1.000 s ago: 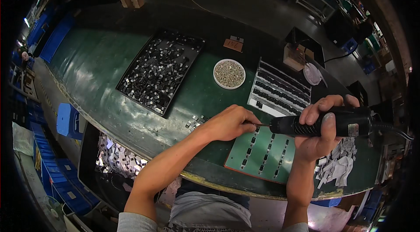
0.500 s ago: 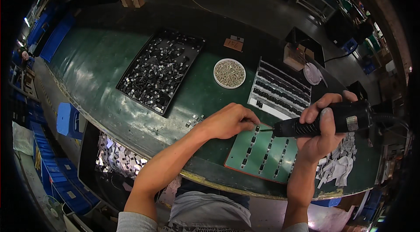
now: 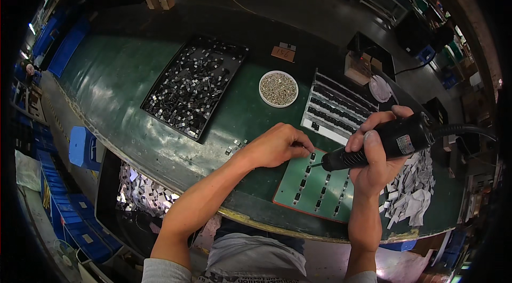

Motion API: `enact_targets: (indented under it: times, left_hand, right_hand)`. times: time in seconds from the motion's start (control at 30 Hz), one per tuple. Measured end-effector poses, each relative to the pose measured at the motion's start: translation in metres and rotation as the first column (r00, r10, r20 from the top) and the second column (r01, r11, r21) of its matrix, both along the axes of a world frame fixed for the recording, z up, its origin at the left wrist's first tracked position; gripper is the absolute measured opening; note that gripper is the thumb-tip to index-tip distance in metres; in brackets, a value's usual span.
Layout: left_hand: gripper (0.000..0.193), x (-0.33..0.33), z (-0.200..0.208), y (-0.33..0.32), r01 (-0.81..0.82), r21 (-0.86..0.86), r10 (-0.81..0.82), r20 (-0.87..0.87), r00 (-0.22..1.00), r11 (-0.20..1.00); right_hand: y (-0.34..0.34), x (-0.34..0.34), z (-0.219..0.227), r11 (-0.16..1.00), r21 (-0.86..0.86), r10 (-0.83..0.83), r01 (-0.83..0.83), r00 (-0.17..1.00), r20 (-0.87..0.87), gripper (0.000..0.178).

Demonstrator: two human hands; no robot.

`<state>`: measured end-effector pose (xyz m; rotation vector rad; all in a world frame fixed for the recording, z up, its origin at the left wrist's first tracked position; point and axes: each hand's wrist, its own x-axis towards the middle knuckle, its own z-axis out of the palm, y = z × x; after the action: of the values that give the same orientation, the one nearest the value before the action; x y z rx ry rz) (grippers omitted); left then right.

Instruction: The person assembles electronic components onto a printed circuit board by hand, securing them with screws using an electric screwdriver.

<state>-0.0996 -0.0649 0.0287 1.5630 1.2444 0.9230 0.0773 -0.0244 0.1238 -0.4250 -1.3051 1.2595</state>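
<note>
In my right hand (image 3: 376,160) is a black electric screwdriver (image 3: 397,141), gripped round its body and tilted. Its thin bit points left and down at the left row of small black parts on a green board (image 3: 290,181) with a reddish edge. Whether the bit touches a part cannot be made out. My left hand (image 3: 282,146) is at the board's far left corner, fingers bent and thumb pinched in beside the topmost small black part (image 3: 312,157). Anything between those fingertips is hidden. Several rows of such parts sit on the board.
Behind the board are a round white dish of small metal screws (image 3: 278,89) and a white rack with dark strips (image 3: 341,107). A black tray of small black parts (image 3: 186,85) lies left. Pale scraps (image 3: 413,192) lie right. A cable (image 3: 464,130) trails from the screwdriver.
My right hand has brought the screwdriver left and slightly down, turning it so the bit is at the second part of the left row. My left hand has barely shifted.
</note>
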Motion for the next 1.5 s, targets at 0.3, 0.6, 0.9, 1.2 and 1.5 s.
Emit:
enact_targets:
  times: [0.3, 0.6, 0.9, 1.2, 1.5]
  left_hand:
    - [0.019, 0.0, -0.004, -0.001, 0.02, 0.01, -0.02, 0.009, 1.0, 1.0]
    - [0.016, 0.002, -0.001, -0.001, 0.03, -0.002, -0.03, 0.011, 0.999, 1.0]
    - [0.017, 0.002, 0.0, -0.001, 0.026, -0.04, -0.026, 0.005, 1.0, 0.999]
    - [0.02, 0.003, -0.002, 0.0, 0.03, -0.067, -0.023, 0.103, 0.994, 0.997]
    - [0.02, 0.005, -0.002, 0.001, 0.044, -0.071, -0.033, 0.143, 0.989, 0.997]
  right_hand:
    - [0.0, -0.002, -0.002, 1.0, 0.001, 0.017, -0.017, 1.0, 0.011, 0.059]
    - [-0.002, -0.003, -0.008, 0.998, 0.025, 0.057, -0.061, 0.992, 0.11, 0.051]
    - [-0.001, 0.002, -0.01, 0.997, 0.026, 0.076, -0.077, 0.996, 0.046, 0.052]
    - [0.008, 0.016, 0.002, 0.977, 0.208, -0.007, 0.035, 0.991, -0.135, 0.052]
    - [0.007, 0.019, 0.003, 0.983, 0.18, -0.003, 0.036, 0.983, -0.182, 0.056]
